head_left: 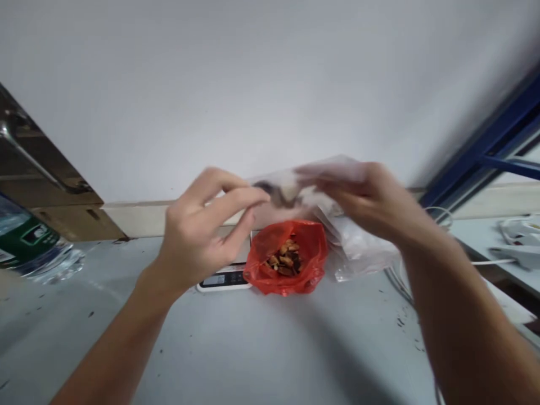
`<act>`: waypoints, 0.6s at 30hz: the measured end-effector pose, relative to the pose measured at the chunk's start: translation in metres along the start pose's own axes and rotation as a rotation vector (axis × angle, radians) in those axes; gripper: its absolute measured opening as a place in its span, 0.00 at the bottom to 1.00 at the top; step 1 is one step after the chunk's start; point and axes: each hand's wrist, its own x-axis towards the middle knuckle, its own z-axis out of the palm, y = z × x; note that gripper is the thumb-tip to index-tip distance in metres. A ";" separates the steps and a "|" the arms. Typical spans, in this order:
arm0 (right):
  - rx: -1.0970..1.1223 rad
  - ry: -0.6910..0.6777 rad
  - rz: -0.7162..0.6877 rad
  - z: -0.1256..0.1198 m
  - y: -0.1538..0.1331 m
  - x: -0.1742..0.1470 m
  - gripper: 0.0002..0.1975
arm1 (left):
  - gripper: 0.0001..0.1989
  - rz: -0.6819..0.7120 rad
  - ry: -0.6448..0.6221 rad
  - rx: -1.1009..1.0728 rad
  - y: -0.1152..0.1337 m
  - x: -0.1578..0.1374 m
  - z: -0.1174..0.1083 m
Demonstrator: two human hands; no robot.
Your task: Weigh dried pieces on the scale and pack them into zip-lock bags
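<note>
Between my two hands a clear plastic bag (274, 180) is held up, blurred by motion, with something dark and pale in it that I cannot make out. My left hand (202, 225) pinches the bag's left end between thumb and fingers. At the other end, my right hand (367, 194) has its fingers closed on the plastic. Below them stands a red plastic bag (284, 284) with its mouth open, holding brown, dried-looking pieces (287, 259). A white kitchen scale (223, 279) with a dark display panel shows beside it, partly covered.
More clear plastic bags (363, 247) lie right of the red bag. A large water bottle (34, 242) with a green label stands at the left, near a metal-handled case (42, 163). Cables (399, 281) and a blue metal frame (485, 140) are on the right. A wall rises behind.
</note>
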 end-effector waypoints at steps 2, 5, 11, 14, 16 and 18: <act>-0.183 0.206 -0.044 -0.019 0.020 -0.016 0.20 | 0.09 -0.034 -0.228 -0.127 0.002 -0.007 0.013; -0.512 0.184 -0.169 -0.025 0.057 -0.045 0.24 | 0.11 -0.113 -0.610 -0.225 0.002 -0.024 0.039; -0.672 -0.063 -0.014 -0.001 0.114 -0.079 0.31 | 0.16 -0.232 -0.912 -0.299 0.005 -0.043 0.082; -0.589 -0.040 0.088 -0.004 0.116 -0.076 0.32 | 0.18 -0.298 -0.954 -0.298 0.005 -0.042 0.087; -0.543 -0.014 0.132 -0.010 0.113 -0.071 0.32 | 0.18 -0.327 -0.948 -0.315 0.004 -0.041 0.087; -0.535 0.023 0.153 -0.013 0.108 -0.066 0.32 | 0.17 -0.339 -0.922 -0.333 0.003 -0.041 0.086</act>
